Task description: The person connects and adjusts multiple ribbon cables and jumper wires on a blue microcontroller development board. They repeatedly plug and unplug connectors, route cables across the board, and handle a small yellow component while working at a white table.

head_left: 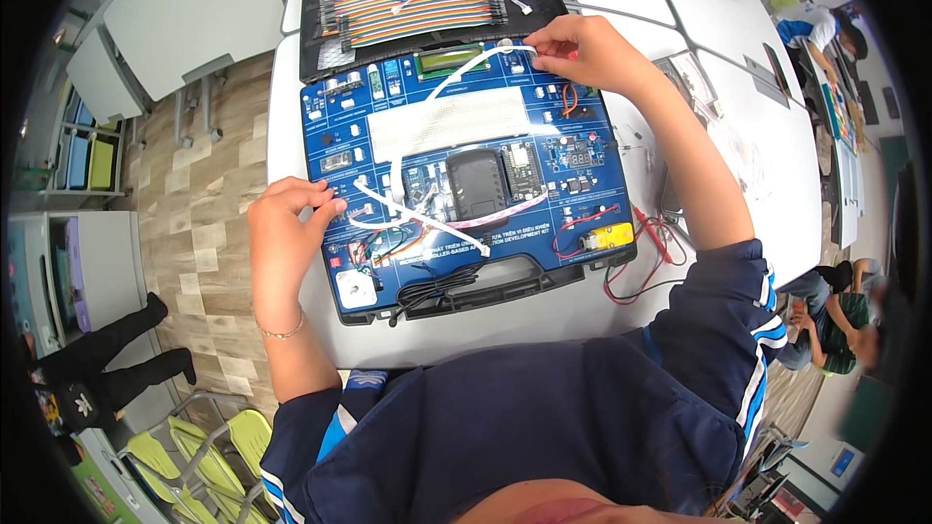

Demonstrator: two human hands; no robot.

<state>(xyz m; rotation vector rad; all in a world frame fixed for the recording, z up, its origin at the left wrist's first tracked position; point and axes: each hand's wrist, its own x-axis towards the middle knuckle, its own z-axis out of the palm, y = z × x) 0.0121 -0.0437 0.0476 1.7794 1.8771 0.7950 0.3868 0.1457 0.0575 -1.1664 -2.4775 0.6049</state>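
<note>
Our right hand point(580, 50) pinches one end of a white flat cable point(456, 73) at the far edge of the blue electronics board point(582, 199), thumb and fingers closed on it. Our left hand point(291, 223) pinches a second white strip point(417, 218) at the board's near-left edge, fingers narrow on its end.

We cannot make out the connectors under either grip, since the fingers cover them. The cable's middle is hard to follow where it passes the white breadboard point(456, 121) and dips behind the black module point(478, 184); whether both strips are one cable we cannot tell. The tiny parts on the board are too small to identify.

From our right hand the cable arcs toward the near-left. The strip at our left hand runs its long axis diagonally, from far-left to near-right, ending near the board's front. The board lies in an open black case point(505, 281) on the white worktop point(582, 315), rainbow jumper wires point(417, 10) in the lid.
</note>
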